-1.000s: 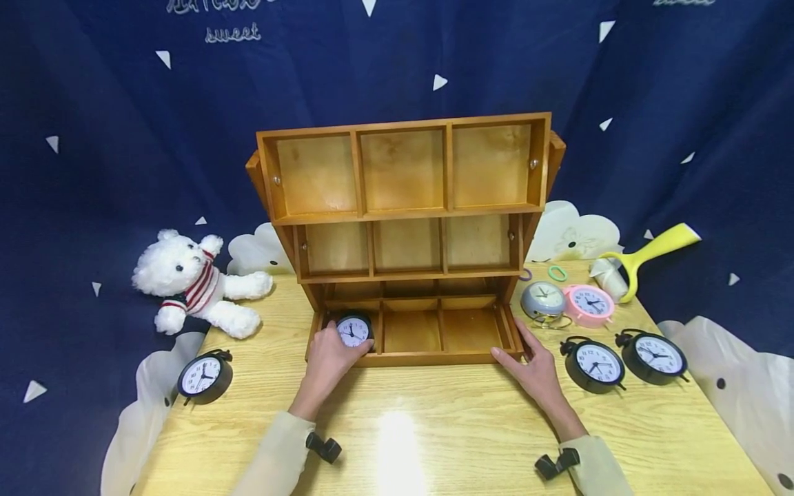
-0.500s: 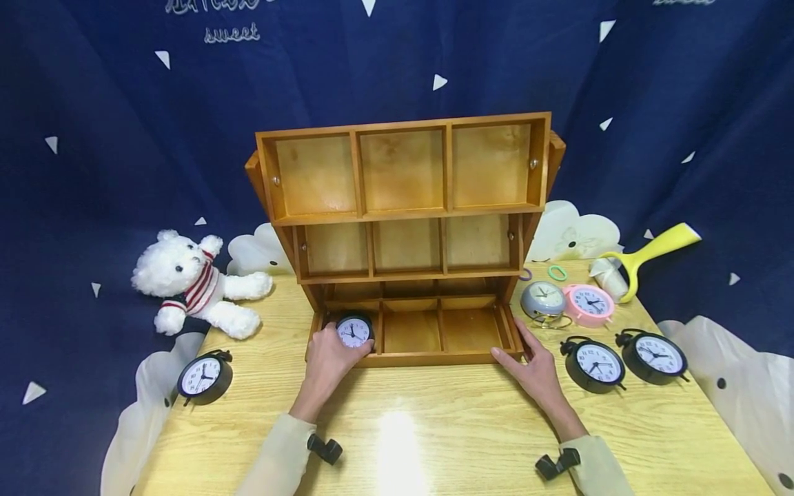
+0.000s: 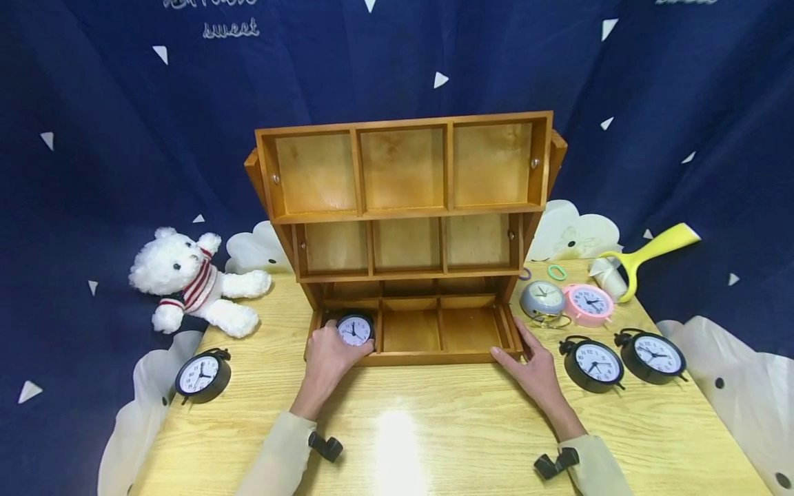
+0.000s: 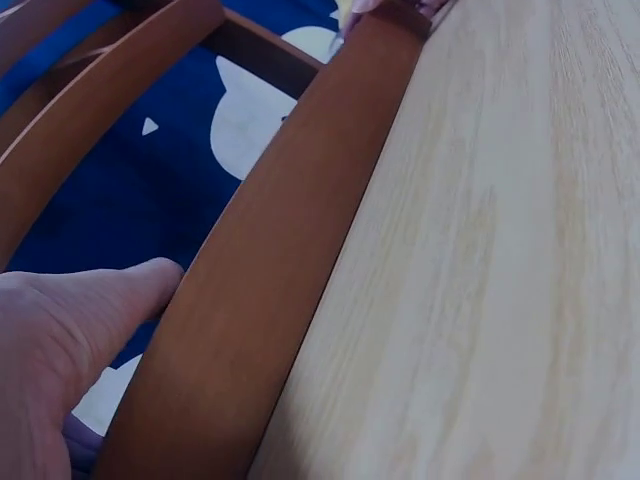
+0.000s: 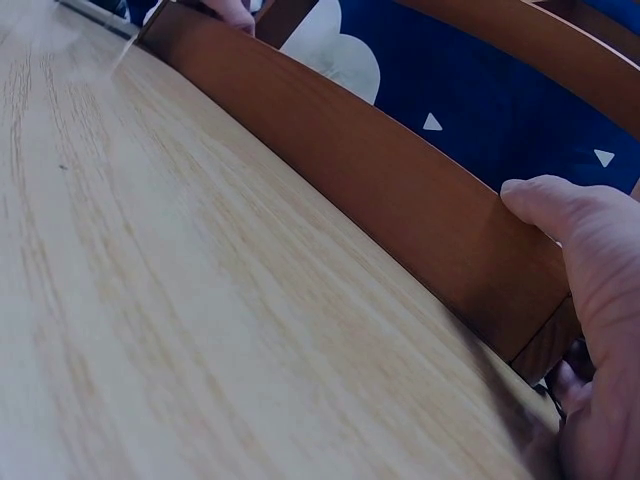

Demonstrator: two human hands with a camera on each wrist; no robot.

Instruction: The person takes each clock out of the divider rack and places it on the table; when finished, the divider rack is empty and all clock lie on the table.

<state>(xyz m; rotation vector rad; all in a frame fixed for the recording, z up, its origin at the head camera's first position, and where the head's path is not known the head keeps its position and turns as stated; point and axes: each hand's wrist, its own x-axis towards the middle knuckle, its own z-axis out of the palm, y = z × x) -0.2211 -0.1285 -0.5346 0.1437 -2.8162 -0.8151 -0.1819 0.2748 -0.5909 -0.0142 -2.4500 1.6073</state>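
Note:
A tiered wooden shelf box with divided compartments stands at the middle of the table. In its bottom left compartment lies a round black alarm clock, white dial facing up. My left hand holds this clock, the thumb at its lower right and the fingers at its left side, partly hidden. The left wrist view shows the thumb reaching past the brown front board. With my right hand I grip the bottom tier's front right corner; the right thumb lies on the board's top edge.
Right of the box are two black alarm clocks, a grey clock, a pink clock and a yellow-handled roller. On the left lie a white teddy bear and another black alarm clock.

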